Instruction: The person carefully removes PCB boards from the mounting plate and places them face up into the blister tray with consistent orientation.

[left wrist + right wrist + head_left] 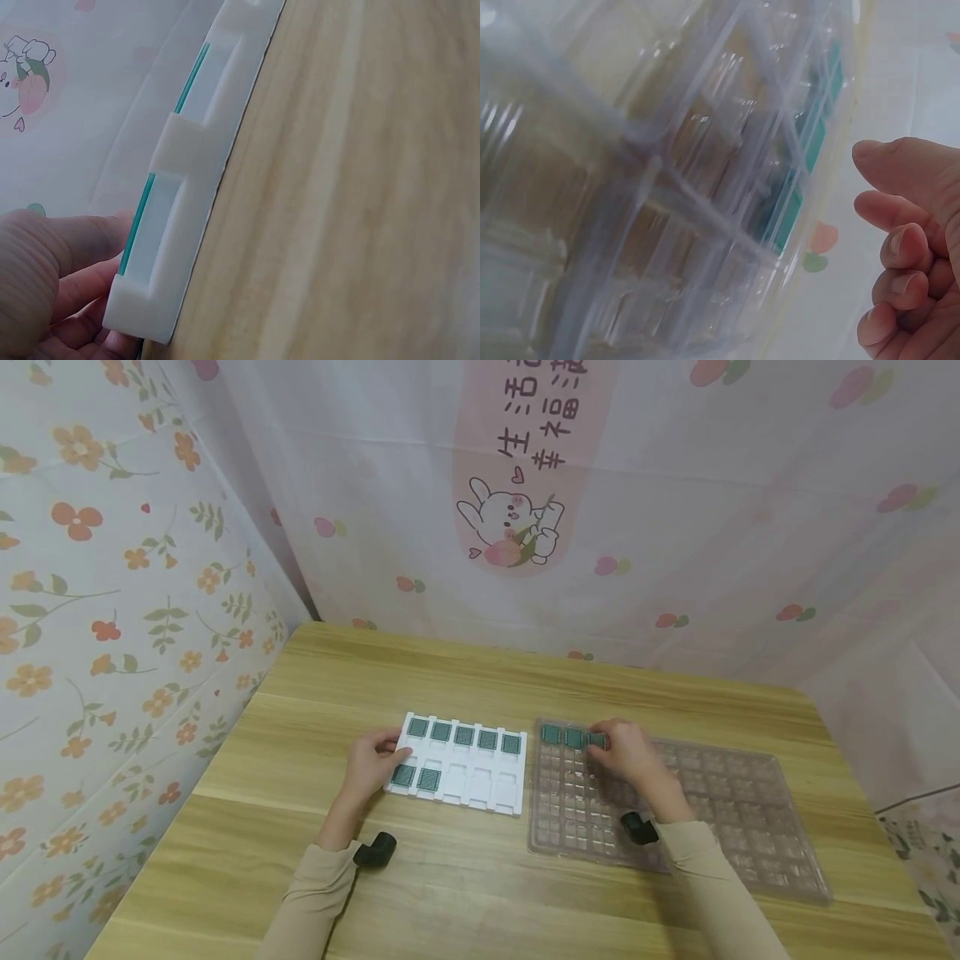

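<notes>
My left hand (372,764) pinches the left end of a white slotted tray (480,782), thumb on top and fingers at its edge. Green square chips (464,736) fill its far row; two more lie at the left of the near row. In the left wrist view, thin green chip edges (136,225) show in the tray's side notches. My right hand (633,756) is over a clear plastic compartment tray (566,806), fingertips at the third green chip (597,740) in its far row. The right wrist view shows thumb and index finger apart, with nothing visible between them.
Both trays lie side by side on a wood-grain table (450,885). The clear tray extends right beneath my forearm. Behind the table hangs a printed white curtain (375,485), with a floral one (150,610) at left. Black wrist devices (377,850) sit on both wrists.
</notes>
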